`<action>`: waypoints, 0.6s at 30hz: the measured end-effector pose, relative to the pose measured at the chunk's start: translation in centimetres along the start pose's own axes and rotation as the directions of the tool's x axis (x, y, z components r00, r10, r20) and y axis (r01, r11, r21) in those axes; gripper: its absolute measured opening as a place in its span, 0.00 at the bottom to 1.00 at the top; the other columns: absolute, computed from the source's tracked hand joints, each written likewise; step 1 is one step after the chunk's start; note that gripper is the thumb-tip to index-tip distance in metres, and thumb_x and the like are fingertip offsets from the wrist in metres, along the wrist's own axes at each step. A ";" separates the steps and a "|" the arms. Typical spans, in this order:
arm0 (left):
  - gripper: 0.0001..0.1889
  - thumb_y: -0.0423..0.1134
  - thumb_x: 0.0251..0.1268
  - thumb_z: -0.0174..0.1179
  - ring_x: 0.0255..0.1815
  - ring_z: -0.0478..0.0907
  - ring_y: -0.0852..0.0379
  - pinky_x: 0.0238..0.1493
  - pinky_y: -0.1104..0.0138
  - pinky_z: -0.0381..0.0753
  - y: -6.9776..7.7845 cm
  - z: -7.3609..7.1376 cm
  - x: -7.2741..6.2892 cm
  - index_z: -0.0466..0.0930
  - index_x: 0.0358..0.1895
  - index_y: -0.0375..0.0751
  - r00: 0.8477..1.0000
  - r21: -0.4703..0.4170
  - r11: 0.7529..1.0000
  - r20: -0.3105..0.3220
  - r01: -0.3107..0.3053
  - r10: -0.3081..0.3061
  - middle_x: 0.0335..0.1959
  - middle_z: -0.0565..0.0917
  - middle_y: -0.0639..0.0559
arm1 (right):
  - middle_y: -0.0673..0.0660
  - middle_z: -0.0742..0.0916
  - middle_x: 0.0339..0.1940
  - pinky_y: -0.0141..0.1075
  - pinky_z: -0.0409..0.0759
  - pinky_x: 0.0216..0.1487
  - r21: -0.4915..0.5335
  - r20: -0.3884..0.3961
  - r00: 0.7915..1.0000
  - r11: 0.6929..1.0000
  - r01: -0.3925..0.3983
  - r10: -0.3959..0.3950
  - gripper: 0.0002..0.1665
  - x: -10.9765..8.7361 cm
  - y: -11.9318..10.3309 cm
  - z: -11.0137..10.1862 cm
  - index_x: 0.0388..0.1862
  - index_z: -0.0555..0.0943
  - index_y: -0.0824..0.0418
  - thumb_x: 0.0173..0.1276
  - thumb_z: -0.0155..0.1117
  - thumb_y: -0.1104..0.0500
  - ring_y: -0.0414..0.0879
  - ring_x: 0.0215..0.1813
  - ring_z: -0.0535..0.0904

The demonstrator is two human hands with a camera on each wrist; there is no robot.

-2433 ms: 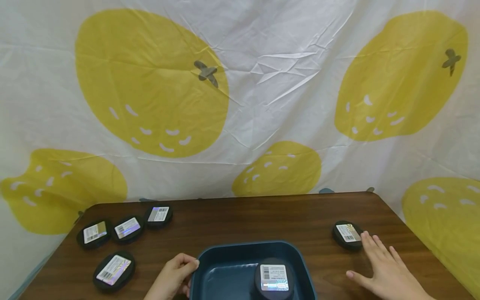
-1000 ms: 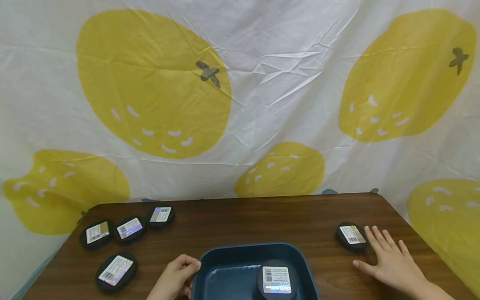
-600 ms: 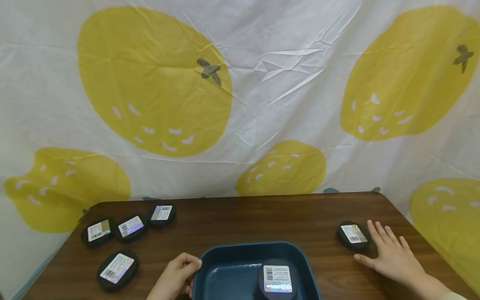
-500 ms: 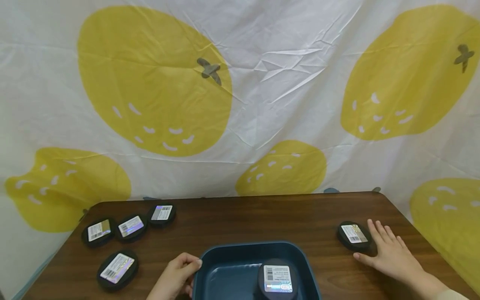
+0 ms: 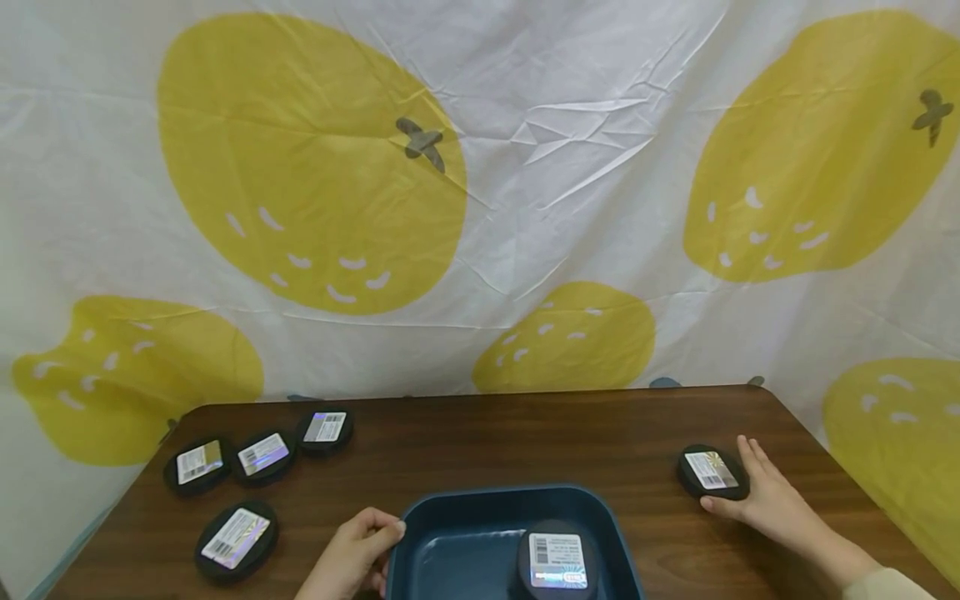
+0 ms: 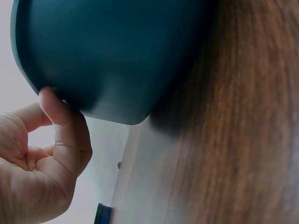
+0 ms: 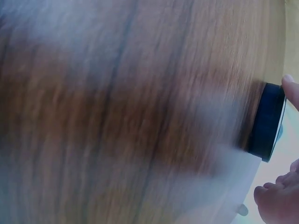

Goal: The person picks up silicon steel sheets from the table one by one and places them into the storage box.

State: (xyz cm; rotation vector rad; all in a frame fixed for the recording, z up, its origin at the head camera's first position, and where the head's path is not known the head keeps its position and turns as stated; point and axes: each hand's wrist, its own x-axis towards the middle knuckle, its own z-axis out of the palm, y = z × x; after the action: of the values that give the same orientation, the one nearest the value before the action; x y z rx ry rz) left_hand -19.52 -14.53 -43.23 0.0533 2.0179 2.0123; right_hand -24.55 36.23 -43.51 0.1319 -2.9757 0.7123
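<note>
My left hand [image 5: 352,554] pinches the left rim of a dark teal tray [image 5: 498,490]; in the left wrist view, its thumb and curled fingers [image 6: 65,135] meet at the rim. Inside the tray lies a round, flat black container [image 5: 557,562] with a white barcode label. On the right, my right hand [image 5: 783,508] straddles another such black container [image 5: 712,472], its thumb at the near side and its fingers extended past the right side. The right wrist view has the thumb tip at the container's edge [image 7: 267,123] and the other fingers [image 7: 278,198] apart from it.
Several more labelled black containers lie on the left of the brown wooden table [image 5: 480,442], including a near one [image 5: 236,542] and a far one [image 5: 325,429]. A white curtain with yellow fruit prints [image 5: 315,167] hangs behind the table's back edge.
My right hand has moved around the right-hand container: the thumb has come to its near edge and the spread fingers have drawn together. The left hand still holds the tray.
</note>
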 end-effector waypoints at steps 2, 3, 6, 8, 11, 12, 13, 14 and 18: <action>0.14 0.33 0.64 0.52 0.16 0.68 0.61 0.17 0.71 0.74 0.0 0.0 0.0 0.66 0.41 0.20 1.000 -0.004 1.000 0.002 0.001 -0.001 0.17 0.71 0.52 | 0.84 0.52 0.66 0.69 0.53 0.58 0.029 0.000 1.000 1.000 -0.012 0.012 0.69 0.2 -0.2 0.1 0.68 0.40 0.82 0.50 0.71 0.42 0.78 0.65 0.48; 0.14 0.33 0.64 0.52 0.16 0.68 0.61 0.17 0.71 0.74 0.0 0.0 0.0 0.65 0.42 0.20 1.000 -0.005 1.000 0.003 0.001 -0.001 0.17 0.71 0.52 | 0.84 0.52 0.65 0.69 0.54 0.58 0.038 0.001 1.000 0.999 -0.020 0.020 0.69 0.3 -0.3 0.1 0.67 0.40 0.83 0.50 0.71 0.42 0.78 0.65 0.48; 0.14 0.33 0.64 0.52 0.16 0.68 0.61 0.17 0.71 0.74 0.0 0.0 0.0 0.66 0.41 0.20 1.000 -0.007 1.000 0.005 0.004 -0.004 0.17 0.71 0.52 | 0.85 0.55 0.63 0.68 0.57 0.58 0.042 0.012 0.999 0.998 -0.044 0.043 0.68 0.5 -0.8 0.1 0.66 0.42 0.84 0.50 0.71 0.42 0.79 0.63 0.52; 0.13 0.33 0.64 0.52 0.16 0.68 0.61 0.17 0.72 0.74 0.0 0.0 0.0 0.67 0.41 0.21 1.000 -0.006 1.000 0.005 0.007 -0.007 0.18 0.71 0.52 | 0.86 0.57 0.62 0.67 0.60 0.56 0.032 0.016 0.998 0.998 -0.056 0.056 0.68 0.6 -1.1 0.1 0.66 0.44 0.85 0.50 0.71 0.42 0.79 0.62 0.55; 0.14 0.33 0.64 0.52 0.16 0.68 0.61 0.17 0.72 0.74 0.0 0.0 0.0 0.67 0.41 0.21 1.000 -0.002 1.000 0.005 0.011 -0.011 0.18 0.71 0.52 | 0.85 0.60 0.60 0.65 0.65 0.53 0.013 0.022 0.997 0.997 -0.072 0.072 0.65 0.7 -1.3 0.2 0.65 0.48 0.85 0.50 0.71 0.41 0.78 0.59 0.59; 0.14 0.33 0.64 0.52 0.16 0.68 0.61 0.17 0.72 0.74 0.0 0.0 0.0 0.67 0.41 0.21 1.000 -0.002 1.000 0.005 0.011 -0.011 0.18 0.70 0.52 | 0.85 0.61 0.60 0.64 0.66 0.52 0.010 0.022 0.997 0.997 -0.077 0.077 0.64 0.8 -1.4 0.2 0.65 0.50 0.84 0.50 0.71 0.41 0.78 0.58 0.61; 0.14 0.33 0.64 0.52 0.16 0.68 0.61 0.17 0.72 0.74 0.0 0.0 0.0 0.67 0.42 0.21 1.000 -0.002 1.000 0.006 0.012 -0.012 0.18 0.70 0.52 | 0.85 0.62 0.59 0.64 0.67 0.51 0.007 0.023 0.996 0.997 -0.082 0.082 0.63 0.8 -1.4 0.2 0.64 0.51 0.83 0.50 0.71 0.41 0.77 0.57 0.62; 0.14 0.33 0.64 0.52 0.16 0.68 0.61 0.17 0.72 0.74 0.0 0.0 0.0 0.66 0.42 0.21 1.000 -0.002 1.000 0.006 0.011 -0.011 0.18 0.70 0.52 | 0.84 0.62 0.59 0.63 0.68 0.50 0.007 0.023 0.996 0.996 -0.087 0.087 0.62 0.8 -1.4 0.2 0.64 0.53 0.83 0.50 0.71 0.41 0.76 0.57 0.64; 0.15 0.33 0.64 0.52 0.16 0.68 0.62 0.17 0.72 0.73 0.0 -0.1 0.0 0.66 0.42 0.20 1.000 -0.010 1.000 0.011 0.011 -0.011 0.18 0.70 0.52 | 0.84 0.64 0.57 0.60 0.70 0.47 0.010 0.034 0.994 0.995 -0.102 0.102 0.60 1.0 -1.4 0.2 0.62 0.54 0.83 0.50 0.71 0.41 0.74 0.54 0.67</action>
State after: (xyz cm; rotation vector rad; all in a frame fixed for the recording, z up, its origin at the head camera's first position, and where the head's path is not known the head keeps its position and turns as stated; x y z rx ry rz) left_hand -19.55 -14.61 -43.28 0.0507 1.9972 2.0107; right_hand -25.39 34.82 -42.91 -0.0076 -3.0292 0.7451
